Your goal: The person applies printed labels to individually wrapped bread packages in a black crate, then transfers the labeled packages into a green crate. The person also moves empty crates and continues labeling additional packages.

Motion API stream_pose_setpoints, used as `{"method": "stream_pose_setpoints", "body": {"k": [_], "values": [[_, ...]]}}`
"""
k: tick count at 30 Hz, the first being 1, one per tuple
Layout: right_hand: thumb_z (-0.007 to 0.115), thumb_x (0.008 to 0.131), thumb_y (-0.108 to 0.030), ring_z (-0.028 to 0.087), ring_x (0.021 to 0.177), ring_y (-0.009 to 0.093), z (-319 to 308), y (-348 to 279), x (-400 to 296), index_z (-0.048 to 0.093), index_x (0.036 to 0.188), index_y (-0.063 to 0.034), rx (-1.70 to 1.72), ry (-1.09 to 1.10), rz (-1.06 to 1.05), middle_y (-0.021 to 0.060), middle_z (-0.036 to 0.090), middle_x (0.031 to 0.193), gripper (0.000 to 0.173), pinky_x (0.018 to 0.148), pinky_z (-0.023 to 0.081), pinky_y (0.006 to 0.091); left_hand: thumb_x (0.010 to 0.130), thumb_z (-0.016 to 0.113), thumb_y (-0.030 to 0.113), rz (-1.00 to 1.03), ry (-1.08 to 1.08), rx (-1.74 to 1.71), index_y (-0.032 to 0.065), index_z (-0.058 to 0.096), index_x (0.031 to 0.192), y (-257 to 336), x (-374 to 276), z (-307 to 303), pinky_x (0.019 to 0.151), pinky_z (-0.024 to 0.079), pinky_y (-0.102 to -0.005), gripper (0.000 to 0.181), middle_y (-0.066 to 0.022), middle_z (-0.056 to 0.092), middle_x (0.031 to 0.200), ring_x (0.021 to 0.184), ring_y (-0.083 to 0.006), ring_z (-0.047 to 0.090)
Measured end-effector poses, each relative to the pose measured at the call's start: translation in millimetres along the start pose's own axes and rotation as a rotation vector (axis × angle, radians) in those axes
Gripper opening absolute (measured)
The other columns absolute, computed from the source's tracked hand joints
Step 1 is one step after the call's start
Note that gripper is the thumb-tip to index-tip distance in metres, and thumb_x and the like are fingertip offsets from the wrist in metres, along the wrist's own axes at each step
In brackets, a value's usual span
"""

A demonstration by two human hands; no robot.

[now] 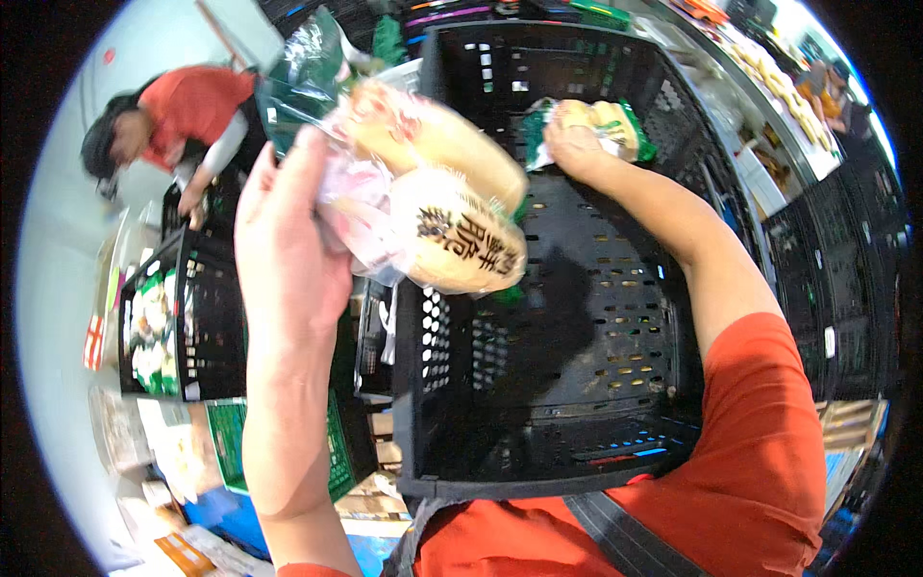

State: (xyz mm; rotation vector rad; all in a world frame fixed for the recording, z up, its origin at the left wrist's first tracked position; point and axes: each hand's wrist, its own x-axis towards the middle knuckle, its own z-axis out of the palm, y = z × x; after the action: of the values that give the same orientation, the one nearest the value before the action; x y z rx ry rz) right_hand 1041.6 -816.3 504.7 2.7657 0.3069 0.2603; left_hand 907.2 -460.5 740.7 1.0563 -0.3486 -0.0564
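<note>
My left hand [292,231] grips a clear and green printed plastic bag [461,231] by its left side. Two thick, pale yellow pieces of produce, probably root vegetables, fill the bag, and dark writing marks its front. It is held up over the left wall of a large black plastic crate [562,310], slightly blurred. Deep in that crate, at the far end, lies a similar bag of pale produce [613,126] with green ends. My right hand [573,148] is closed over this bag's left part; its fingertips are partly hidden.
A co-worker in a red top [191,108] bends over at the left. Near them stands another black crate [209,317] with green-and-white bags [153,332]. Below is a green crate [227,447]. Black crates [829,288] are stacked at right; pale produce [775,79] lines a counter behind.
</note>
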Motion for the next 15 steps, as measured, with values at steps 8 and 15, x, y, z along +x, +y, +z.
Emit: {"method": "stream_pose_setpoints", "body": {"k": [8, 15], "values": [[0.050, 0.084, -0.026, 0.063, 0.081, 0.030, -136.4, 7.9, -23.0, 0.062, 0.098, -0.0158, 0.259, 0.107, 0.294, 0.0121, 0.065, 0.092, 0.022, 0.070, 0.050, 0.0428, 0.090, 0.052, 0.025, -0.098, 0.270, -0.282, -0.0048, 0.056, 0.104, 66.2, -82.7, -92.9, 0.075, 0.053, -0.0333, 0.033, -0.0157, 0.064, 0.098, 0.084, -0.0220, 0.064], [0.053, 0.084, -0.049, 0.056, 0.074, 0.025, -203.6, 129.4, -32.6, 0.064, 0.099, 0.0003, 0.555, 0.399, 0.578, 0.0176, 0.061, 0.082, 0.053, 0.068, 0.043, 0.0366, 0.093, 0.047, 0.024, -0.011, 0.464, -0.420, -0.0050, 0.055, 0.102, 81.8, -153.7, -169.4, 0.069, 0.054, -0.0340, 0.031, -0.0150, 0.064, 0.096, 0.079, -0.0227, 0.064]]}}
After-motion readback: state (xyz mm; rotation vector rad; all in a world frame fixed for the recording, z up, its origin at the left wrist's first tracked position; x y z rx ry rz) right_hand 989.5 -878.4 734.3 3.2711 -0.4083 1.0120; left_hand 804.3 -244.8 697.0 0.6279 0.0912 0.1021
